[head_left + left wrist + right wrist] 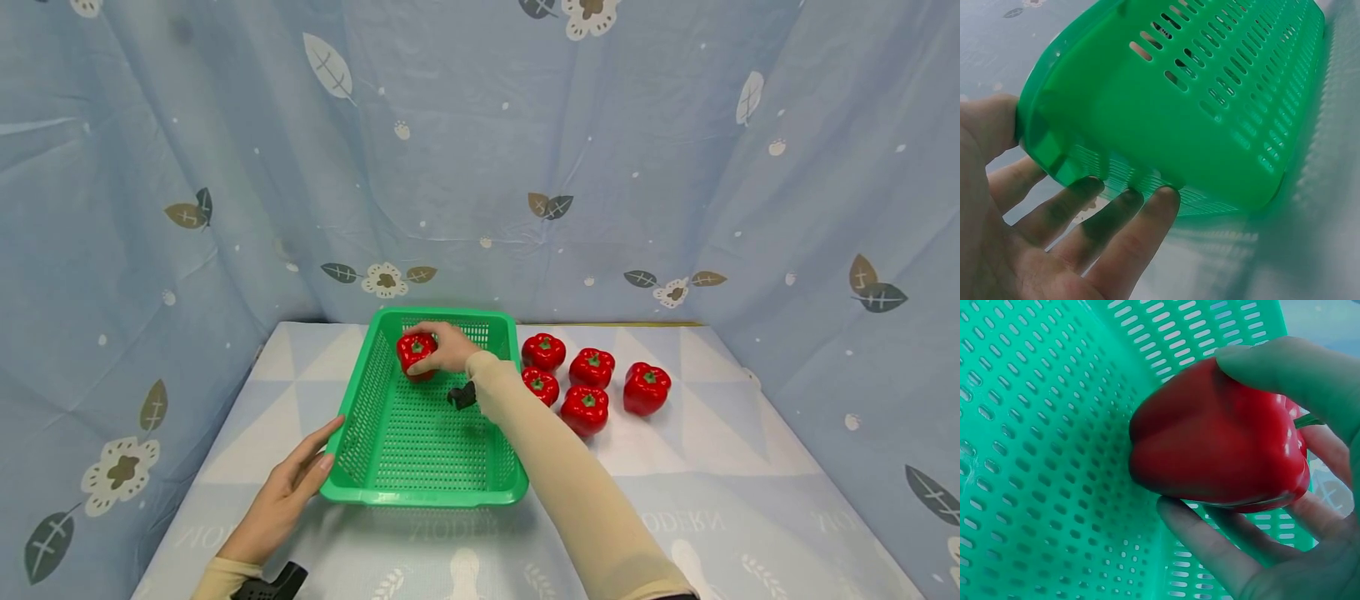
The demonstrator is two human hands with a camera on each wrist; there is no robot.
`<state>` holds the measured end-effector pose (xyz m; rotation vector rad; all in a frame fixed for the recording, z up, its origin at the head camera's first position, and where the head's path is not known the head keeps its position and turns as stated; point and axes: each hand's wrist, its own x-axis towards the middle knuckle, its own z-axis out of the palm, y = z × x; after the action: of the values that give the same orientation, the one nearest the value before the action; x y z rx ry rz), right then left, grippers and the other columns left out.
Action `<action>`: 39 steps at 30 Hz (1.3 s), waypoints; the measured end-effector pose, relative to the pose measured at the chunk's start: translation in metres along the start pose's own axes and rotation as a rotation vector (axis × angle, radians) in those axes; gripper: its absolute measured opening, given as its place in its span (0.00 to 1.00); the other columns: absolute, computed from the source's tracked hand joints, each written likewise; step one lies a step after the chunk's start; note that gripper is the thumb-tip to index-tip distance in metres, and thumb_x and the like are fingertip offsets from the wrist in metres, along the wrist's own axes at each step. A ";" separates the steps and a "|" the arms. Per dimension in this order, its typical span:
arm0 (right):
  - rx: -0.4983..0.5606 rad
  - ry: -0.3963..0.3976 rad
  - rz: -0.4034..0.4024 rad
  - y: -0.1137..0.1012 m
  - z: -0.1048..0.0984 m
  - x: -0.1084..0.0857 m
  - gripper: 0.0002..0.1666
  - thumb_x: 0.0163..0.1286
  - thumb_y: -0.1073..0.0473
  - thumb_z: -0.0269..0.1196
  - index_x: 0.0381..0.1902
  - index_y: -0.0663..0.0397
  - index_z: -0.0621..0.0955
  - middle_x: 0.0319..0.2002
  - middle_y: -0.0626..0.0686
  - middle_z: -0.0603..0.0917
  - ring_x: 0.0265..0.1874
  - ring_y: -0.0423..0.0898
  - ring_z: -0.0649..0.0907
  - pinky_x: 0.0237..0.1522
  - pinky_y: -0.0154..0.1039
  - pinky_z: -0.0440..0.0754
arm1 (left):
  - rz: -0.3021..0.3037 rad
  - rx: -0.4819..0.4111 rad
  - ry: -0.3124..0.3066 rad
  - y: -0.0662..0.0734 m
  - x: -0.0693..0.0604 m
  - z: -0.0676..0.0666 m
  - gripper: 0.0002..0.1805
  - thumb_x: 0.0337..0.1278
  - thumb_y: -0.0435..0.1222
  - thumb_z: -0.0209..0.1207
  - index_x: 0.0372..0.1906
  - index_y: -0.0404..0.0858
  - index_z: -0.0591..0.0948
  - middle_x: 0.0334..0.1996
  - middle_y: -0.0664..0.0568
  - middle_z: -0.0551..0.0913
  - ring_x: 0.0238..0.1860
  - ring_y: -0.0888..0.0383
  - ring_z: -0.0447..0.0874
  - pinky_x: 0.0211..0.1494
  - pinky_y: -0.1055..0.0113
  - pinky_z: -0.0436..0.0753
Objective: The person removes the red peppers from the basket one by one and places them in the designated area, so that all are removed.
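Note:
Inside the green plastic basket (424, 498), toward its far left corner, my right hand (450, 348) grips a red bell pepper (415, 356). In the right wrist view the thumb lies across the top of the pepper (1210, 437) and the fingers are under it, the green stem facing the palm. My left hand (281, 500) holds the basket by its near left corner. The left wrist view has the left thumb at the rim and the fingertips (1163, 200) against the outer slotted wall (1122, 112). The right forearm partly hides the basket's right wall.
Right of the basket, several red bell peppers stand on the patterned tablecloth, among them one near the forearm (585, 411) and one farthest right (647, 389). A blue printed curtain (480, 167) encloses the table (720, 417) at the back and sides.

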<state>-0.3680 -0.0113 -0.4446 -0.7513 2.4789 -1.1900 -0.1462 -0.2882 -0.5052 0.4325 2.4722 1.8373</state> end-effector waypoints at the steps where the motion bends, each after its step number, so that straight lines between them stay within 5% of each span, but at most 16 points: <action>1: 0.002 0.004 -0.002 -0.001 0.000 0.000 0.45 0.69 0.60 0.80 0.81 0.49 0.76 0.74 0.55 0.77 0.68 0.56 0.79 0.60 0.48 0.86 | 0.001 0.001 0.001 0.000 0.000 0.000 0.30 0.93 0.42 0.47 0.89 0.47 0.60 0.85 0.35 0.58 0.76 0.35 0.67 0.67 0.48 0.83; 17: -0.002 -0.036 -0.100 -0.027 -0.024 -0.014 0.43 0.68 0.61 0.78 0.79 0.52 0.77 0.66 0.55 0.82 0.58 0.50 0.83 0.52 0.42 0.88 | -0.013 0.016 0.000 0.000 -0.002 0.000 0.30 0.93 0.43 0.47 0.89 0.51 0.60 0.85 0.38 0.58 0.76 0.37 0.69 0.64 0.49 0.84; 23: 0.013 -0.057 -0.128 -0.039 -0.036 -0.023 0.40 0.66 0.61 0.79 0.76 0.49 0.80 0.66 0.54 0.82 0.58 0.51 0.83 0.52 0.42 0.88 | -0.004 0.018 0.003 0.000 -0.001 -0.001 0.30 0.93 0.42 0.47 0.89 0.50 0.60 0.85 0.38 0.59 0.75 0.49 0.73 0.64 0.51 0.84; 29: 0.006 -0.081 -0.159 -0.051 -0.046 -0.033 0.38 0.66 0.63 0.78 0.74 0.49 0.82 0.65 0.53 0.82 0.57 0.51 0.84 0.52 0.42 0.89 | 0.003 0.016 0.001 0.000 0.000 0.000 0.30 0.93 0.42 0.46 0.89 0.49 0.60 0.85 0.38 0.59 0.75 0.51 0.73 0.65 0.50 0.84; 35: -0.001 -0.113 -0.190 -0.064 -0.053 -0.046 0.38 0.65 0.62 0.80 0.73 0.47 0.82 0.63 0.51 0.83 0.55 0.51 0.84 0.51 0.42 0.90 | -0.001 -0.006 -0.001 0.000 0.000 0.000 0.30 0.93 0.42 0.47 0.89 0.48 0.60 0.85 0.37 0.58 0.70 0.70 0.74 0.63 0.60 0.83; 39: -0.035 -0.115 -0.206 -0.069 -0.058 -0.053 0.39 0.63 0.60 0.81 0.72 0.45 0.83 0.62 0.50 0.83 0.55 0.51 0.84 0.51 0.42 0.90 | -0.006 -0.006 0.000 0.000 0.000 0.000 0.30 0.93 0.42 0.47 0.89 0.48 0.60 0.85 0.37 0.59 0.68 0.74 0.74 0.62 0.61 0.83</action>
<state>-0.3284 0.0197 -0.3529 -1.0757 2.3789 -1.1375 -0.1463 -0.2886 -0.5051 0.4247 2.4644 1.8428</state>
